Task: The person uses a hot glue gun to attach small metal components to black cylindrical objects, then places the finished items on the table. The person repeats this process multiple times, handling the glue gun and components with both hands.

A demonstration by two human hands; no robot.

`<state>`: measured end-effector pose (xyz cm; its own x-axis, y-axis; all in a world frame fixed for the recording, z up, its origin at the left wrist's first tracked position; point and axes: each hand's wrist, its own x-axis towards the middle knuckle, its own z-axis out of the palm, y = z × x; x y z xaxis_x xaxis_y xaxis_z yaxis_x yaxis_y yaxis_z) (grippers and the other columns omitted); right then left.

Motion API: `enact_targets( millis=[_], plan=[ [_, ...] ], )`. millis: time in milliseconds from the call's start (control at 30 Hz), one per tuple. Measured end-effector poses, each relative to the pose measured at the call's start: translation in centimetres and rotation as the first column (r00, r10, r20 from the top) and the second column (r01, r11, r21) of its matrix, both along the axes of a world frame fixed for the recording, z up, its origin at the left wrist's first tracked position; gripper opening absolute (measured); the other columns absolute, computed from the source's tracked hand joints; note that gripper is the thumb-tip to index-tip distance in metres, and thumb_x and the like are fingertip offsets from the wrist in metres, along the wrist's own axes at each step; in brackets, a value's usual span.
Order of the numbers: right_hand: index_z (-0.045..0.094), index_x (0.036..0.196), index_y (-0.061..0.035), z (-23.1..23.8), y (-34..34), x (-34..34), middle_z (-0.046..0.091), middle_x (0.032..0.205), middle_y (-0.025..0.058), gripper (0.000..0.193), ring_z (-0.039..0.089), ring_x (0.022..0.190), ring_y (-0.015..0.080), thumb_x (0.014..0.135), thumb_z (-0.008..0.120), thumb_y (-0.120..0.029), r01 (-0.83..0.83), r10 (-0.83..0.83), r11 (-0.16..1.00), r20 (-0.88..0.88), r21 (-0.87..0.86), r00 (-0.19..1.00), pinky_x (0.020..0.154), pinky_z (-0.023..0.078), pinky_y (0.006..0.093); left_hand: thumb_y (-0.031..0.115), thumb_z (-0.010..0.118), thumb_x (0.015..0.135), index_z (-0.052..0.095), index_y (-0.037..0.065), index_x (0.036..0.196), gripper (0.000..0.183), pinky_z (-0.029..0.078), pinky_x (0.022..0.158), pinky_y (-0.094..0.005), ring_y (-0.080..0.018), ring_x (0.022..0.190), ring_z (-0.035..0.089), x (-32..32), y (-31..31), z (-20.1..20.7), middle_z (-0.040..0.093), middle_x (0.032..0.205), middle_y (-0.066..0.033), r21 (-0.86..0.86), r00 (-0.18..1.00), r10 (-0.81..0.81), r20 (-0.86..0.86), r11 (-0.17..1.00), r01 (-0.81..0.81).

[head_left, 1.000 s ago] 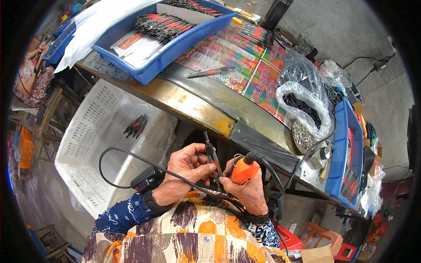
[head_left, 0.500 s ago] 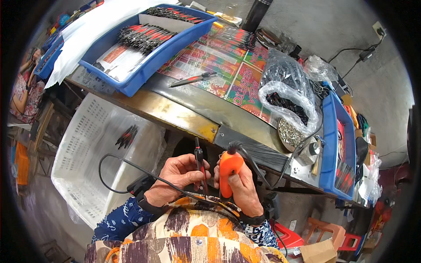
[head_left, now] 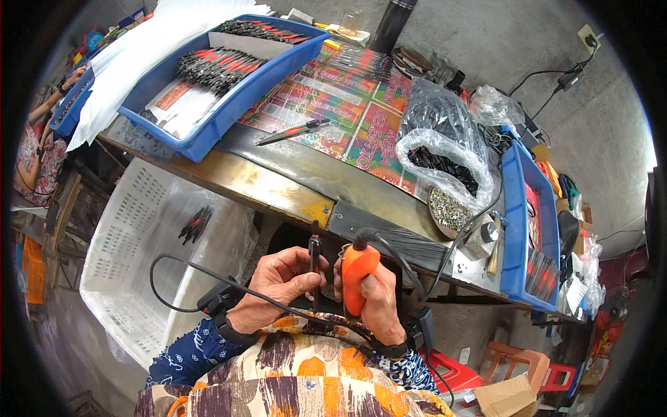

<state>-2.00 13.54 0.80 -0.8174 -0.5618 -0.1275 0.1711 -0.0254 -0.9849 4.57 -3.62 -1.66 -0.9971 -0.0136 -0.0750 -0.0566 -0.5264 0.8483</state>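
Note:
Above my lap, my left hand (head_left: 278, 286) pinches a slim black and red pen (head_left: 315, 249) upright between thumb and fingers. Just to its right, my right hand (head_left: 381, 306) is wrapped round an orange corded hand tool (head_left: 359, 270), whose black cable leaves from the top. The tool's lower end is hidden by the hand and my clothing, so its exact kind does not show. A few similar pens (head_left: 292, 131) lie on the table beyond. At my left, several more pens (head_left: 196, 224) lie in a white plastic basket (head_left: 114, 257).
A blue tray (head_left: 208, 142) of pens sits on the table (head_left: 278, 184) at the far left. To the right are a clear bag (head_left: 436, 104) of black parts, a bowl of small metal pieces (head_left: 450, 210), a bottle (head_left: 481, 242) and another blue tray (head_left: 514, 240). Cables cross my left wrist.
The view has turned slightly, so the table and its contents sit a little further left. The orange tool is slightly nearer the pen, which stands straighter. Both grips stay the same.

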Motion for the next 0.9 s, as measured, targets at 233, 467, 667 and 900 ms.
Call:
enact_targets(
  millis=[233, 467, 667, 900],
  plan=[
    [0.055, 0.096, 0.0042, -0.2, 0.0, -0.2, 0.056, 0.077, 0.0107, 0.053, 0.056, 0.062, 0.0172, 0.088, 0.044, -0.047, 0.073, -0.026, 0.961, 0.175, -0.267, 0.984, 0.052, 0.044, 0.0276, 0.011, 0.059, 0.092, 0.058, 0.0, 0.112, 0.023, 0.05, 0.069, -0.0209, -0.0077, 0.077, 0.059, 0.1, 0.2, -0.1, 0.062, 0.086, -0.0026, 0.044, 0.998, -0.028, 0.049, 0.999, 0.026],
    [0.05, 0.114, 0.0053, 3.9, 1.0, -0.7, 0.055, 0.085, 0.0073, 0.046, 0.057, 0.073, 0.0127, 0.071, 0.067, 0.005, -0.003, -0.012, 0.997, -0.215, -0.072, 0.977, 0.065, 0.048, 0.0226, 0.013, 0.05, 0.097, 0.055, -0.001, 0.117, 0.025, 0.054, 0.057, -0.0245, -0.0102, 0.065, 0.06, -0.5, 1.2, 0.5, 0.058, 0.077, -0.0028, 0.133, 0.986, -0.013, 0.168, 0.991, -0.009],
    [0.052, 0.102, 0.001, 6.4, 1.4, -1.8, 0.055, 0.095, 0.0111, 0.039, 0.057, 0.086, 0.0199, 0.068, 0.072, 0.004, 0.107, -0.194, 0.942, -0.259, -0.317, 0.946, 0.073, 0.05, 0.0304, 0.012, 0.05, 0.096, 0.053, -0.001, 0.116, 0.024, 0.053, 0.053, -0.0262, -0.0135, 0.06, 0.06, -1.8, 2.3, 0.9, 0.06, 0.078, -0.0071, 0.098, 0.981, -0.032, 0.191, 0.995, 0.014],
    [0.036, 0.109, -0.0089, 8.4, 0.9, -3.6, 0.052, 0.071, 0.0086, 0.072, 0.056, 0.061, 0.0203, 0.071, 0.073, -0.058, 0.117, -0.34, 0.885, -0.453, -0.451, 0.824, 0.063, 0.05, 0.0341, 0.011, 0.05, 0.096, 0.051, -0.002, 0.109, 0.018, 0.047, 0.047, -0.02, -0.0083, 0.057, 0.058, -3.5, 3.6, 0.6, 0.062, 0.081, -0.0071, 0.031, 0.986, 0.032, 0.162, 0.999, -0.038]
  ],
)
